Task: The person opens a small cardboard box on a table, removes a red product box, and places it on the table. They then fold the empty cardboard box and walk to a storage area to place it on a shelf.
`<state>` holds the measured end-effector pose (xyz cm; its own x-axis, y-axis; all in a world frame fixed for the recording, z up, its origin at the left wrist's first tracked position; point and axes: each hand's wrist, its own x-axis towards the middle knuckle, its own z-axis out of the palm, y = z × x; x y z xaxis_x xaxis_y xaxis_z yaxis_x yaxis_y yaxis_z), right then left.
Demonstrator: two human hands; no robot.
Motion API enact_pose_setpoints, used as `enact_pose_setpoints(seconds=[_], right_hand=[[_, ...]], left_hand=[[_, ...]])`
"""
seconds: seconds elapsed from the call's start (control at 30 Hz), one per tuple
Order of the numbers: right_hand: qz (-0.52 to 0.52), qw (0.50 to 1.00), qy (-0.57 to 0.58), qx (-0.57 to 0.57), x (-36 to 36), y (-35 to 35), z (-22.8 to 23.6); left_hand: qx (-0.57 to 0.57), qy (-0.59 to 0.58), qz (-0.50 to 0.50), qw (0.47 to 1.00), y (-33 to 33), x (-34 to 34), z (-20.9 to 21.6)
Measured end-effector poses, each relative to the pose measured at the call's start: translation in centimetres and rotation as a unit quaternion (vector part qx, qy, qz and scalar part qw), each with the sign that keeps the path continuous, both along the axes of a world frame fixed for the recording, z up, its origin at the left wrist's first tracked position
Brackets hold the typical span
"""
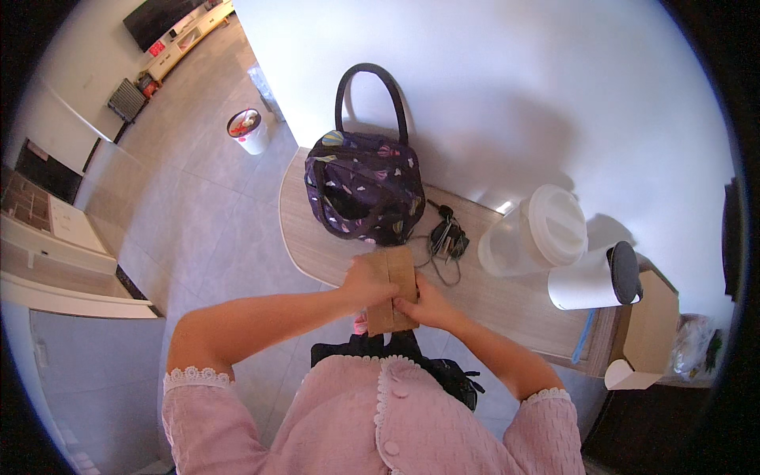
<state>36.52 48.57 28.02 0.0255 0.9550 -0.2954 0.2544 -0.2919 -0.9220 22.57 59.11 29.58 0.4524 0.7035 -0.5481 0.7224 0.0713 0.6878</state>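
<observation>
I see both hands, left hand (pixel 366 283) and right hand (pixel 425 305), gripping a brown paper bag (pixel 392 289); a dark patterned handbag (pixel 364 186) sits just beyond my fingertips.

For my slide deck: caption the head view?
Both hands, left hand and right hand, hold a brown paper bag before a dark patterned handbag.

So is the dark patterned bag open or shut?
Open: the bag gapes at its top, the dark interior showing below the upright handle.
</observation>
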Motion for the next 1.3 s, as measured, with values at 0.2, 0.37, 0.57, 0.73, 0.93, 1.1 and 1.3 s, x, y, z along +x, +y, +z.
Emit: enact_pose_setpoints(seconds=[0.2,0.37,0.57,0.73,0.93,1.1,1.3], right_hand=[[0.002,0.999,0.035,-0.006,0.9,0.2,1.2],[0.014,0.999,0.037,-0.017,1.2,0.2,2.1],[0.052,0.932,-0.359,0.013,-2.3,-0.5,7.9],[0.045,0.849,-0.524,0.052,-3.1,0.3,4.8],[0.076,0.811,-0.576,0.066,-2.1,0.1,3.1],[0.012,0.902,-0.408,0.136,-0.5,0.4,4.7],[-0.155,0.896,-0.394,0.134,7.0,5.3,1.2]], left_hand=[[-0.103,0.080,0.106,0.986,0.6,1.5,2.9],[-0.241,-0.016,0.093,0.966,1.7,-1.6,3.5],[-0.391,-0.069,-0.003,0.918,0.8,-3.9,3.4],[-0.413,-0.221,0.031,0.883,-0.9,-6.3,1.2],[-0.311,-0.349,0.131,0.874,-4.4,-7.1,-4.1],[0.083,-0.248,0.075,0.962,-3.4,-7.4,-0.7],[0.340,-0.224,-0.263,0.875,2.6,-5.7,4.1]])
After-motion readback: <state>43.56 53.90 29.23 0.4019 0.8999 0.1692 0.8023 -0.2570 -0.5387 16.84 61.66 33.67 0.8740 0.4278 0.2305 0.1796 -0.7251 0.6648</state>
